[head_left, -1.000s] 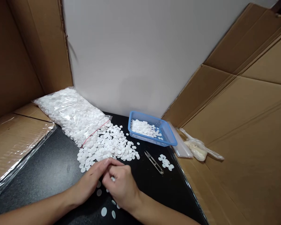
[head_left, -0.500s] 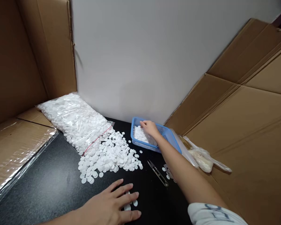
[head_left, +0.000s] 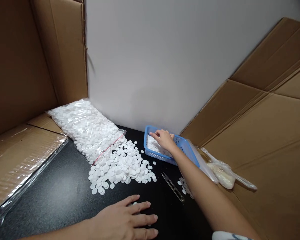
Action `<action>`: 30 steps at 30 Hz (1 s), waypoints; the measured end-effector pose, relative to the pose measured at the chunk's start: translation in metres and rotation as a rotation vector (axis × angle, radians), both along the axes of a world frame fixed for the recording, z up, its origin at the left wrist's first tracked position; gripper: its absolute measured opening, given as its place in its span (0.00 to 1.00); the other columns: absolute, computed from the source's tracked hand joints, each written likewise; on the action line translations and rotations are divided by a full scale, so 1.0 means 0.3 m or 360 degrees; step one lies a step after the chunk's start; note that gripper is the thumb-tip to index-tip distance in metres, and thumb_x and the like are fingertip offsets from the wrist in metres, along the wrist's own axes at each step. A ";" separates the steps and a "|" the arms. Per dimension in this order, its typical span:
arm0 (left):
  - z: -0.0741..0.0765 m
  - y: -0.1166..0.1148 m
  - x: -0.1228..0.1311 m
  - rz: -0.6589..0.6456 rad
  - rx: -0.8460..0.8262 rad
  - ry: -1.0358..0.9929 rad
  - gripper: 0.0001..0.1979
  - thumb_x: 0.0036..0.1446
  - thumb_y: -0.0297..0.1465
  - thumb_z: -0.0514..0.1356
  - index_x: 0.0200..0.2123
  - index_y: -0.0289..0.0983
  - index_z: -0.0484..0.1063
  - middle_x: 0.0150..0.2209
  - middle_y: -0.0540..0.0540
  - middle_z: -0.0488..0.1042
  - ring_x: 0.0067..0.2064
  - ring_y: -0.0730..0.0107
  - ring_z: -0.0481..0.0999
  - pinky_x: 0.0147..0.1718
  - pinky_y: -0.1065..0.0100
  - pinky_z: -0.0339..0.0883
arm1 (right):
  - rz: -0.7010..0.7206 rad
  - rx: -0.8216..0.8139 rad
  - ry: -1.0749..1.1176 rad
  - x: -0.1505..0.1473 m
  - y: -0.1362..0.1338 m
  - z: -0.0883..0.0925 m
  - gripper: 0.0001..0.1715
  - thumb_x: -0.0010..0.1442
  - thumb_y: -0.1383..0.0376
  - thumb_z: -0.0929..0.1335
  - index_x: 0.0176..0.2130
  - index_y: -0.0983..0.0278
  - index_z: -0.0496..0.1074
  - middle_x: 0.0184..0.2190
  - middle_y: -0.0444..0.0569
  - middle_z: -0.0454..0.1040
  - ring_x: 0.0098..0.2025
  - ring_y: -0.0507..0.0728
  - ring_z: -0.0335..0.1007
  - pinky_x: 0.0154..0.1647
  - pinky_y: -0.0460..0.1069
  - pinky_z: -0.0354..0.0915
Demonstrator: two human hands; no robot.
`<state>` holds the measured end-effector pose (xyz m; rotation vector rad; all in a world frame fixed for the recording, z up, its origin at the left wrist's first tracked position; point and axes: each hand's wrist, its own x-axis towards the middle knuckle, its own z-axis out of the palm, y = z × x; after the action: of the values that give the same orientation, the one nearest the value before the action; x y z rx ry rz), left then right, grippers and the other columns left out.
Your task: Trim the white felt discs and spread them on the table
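My left hand (head_left: 130, 220) lies palm down with fingers spread, low over the black table. Beneath its fingers a few small white discs (head_left: 135, 204) peek out, mostly covered. At the far side, my right hand (head_left: 164, 139) is over a blue plastic basket (head_left: 187, 159), its fingers parted and nothing visible held in them. White pieces (head_left: 153, 146) fill the basket's left part; the wrist hides some of them. A large pile of white discs (head_left: 122, 166) spreads between the hands and a clear zip bag (head_left: 86, 125) full of the same discs.
Thread snips (head_left: 173, 188) lie beside the right forearm, next to a small group of discs (head_left: 185, 187). A knotted plastic bag (head_left: 222, 173) with pale contents sits at the right. Cardboard walls (head_left: 265, 133) flank both sides, with a white panel (head_left: 152, 60) behind.
My right hand's fingers have gone from closed together to parted over the basket. My left hand has shifted over the few discs, covering more of them. The whole view has shifted slightly.
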<state>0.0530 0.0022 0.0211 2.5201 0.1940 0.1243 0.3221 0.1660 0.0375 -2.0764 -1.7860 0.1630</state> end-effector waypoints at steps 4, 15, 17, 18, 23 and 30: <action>-0.029 0.009 -0.001 0.0009 -0.0213 -0.0079 0.27 0.63 0.29 0.61 0.65 0.36 0.66 0.64 0.37 0.69 0.68 0.48 0.62 0.68 0.50 0.52 | 0.0038 0.0227 0.0070 0.019 -0.048 -0.001 0.16 0.69 0.57 0.67 0.49 0.66 0.72 0.45 0.50 0.76 0.42 0.57 0.75 0.43 0.55 0.73; -0.018 0.021 -0.041 0.0477 -0.0799 -0.0469 0.12 0.66 0.34 0.57 0.40 0.40 0.82 0.40 0.43 0.84 0.49 0.58 0.81 0.51 0.62 0.72 | 0.0747 0.0545 0.0368 -0.209 -0.500 -0.103 0.22 0.73 0.54 0.57 0.35 0.61 0.71 0.28 0.46 0.75 0.29 0.54 0.73 0.32 0.46 0.67; -0.018 0.032 -0.043 0.0893 -0.0926 -0.0622 0.19 0.68 0.40 0.54 0.32 0.38 0.79 0.33 0.45 0.81 0.40 0.62 0.80 0.42 0.65 0.71 | 0.0760 0.0490 0.0528 -0.243 -0.600 -0.137 0.18 0.73 0.58 0.58 0.37 0.61 0.70 0.29 0.46 0.74 0.30 0.54 0.73 0.31 0.45 0.68; -0.021 0.039 -0.042 0.1052 -0.0986 -0.0721 0.22 0.68 0.43 0.53 0.28 0.37 0.76 0.30 0.45 0.79 0.36 0.64 0.78 0.38 0.66 0.69 | 0.0806 0.0454 0.0592 -0.258 -0.641 -0.153 0.16 0.73 0.58 0.59 0.39 0.61 0.71 0.31 0.47 0.75 0.32 0.54 0.74 0.33 0.46 0.69; -0.049 0.069 -0.040 0.1350 -0.1254 -0.1042 0.28 0.66 0.50 0.51 0.21 0.37 0.68 0.22 0.49 0.68 0.28 0.68 0.68 0.31 0.68 0.63 | 0.1474 0.0419 0.0231 -0.345 -0.716 -0.192 0.31 0.67 0.48 0.65 0.63 0.59 0.64 0.63 0.59 0.66 0.63 0.66 0.62 0.60 0.60 0.66; -0.035 0.080 -0.067 0.1447 -0.1087 -0.1233 0.27 0.67 0.48 0.53 0.22 0.37 0.70 0.22 0.50 0.68 0.27 0.69 0.66 0.30 0.69 0.61 | 0.1895 0.0354 0.0075 -0.395 -0.636 -0.198 0.13 0.72 0.64 0.63 0.51 0.66 0.72 0.54 0.50 0.77 0.60 0.53 0.66 0.62 0.48 0.63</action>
<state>0.0330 0.0263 0.0105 1.4073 0.8616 1.1393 0.2035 -0.0250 -0.0219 -0.6377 -2.6014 0.2990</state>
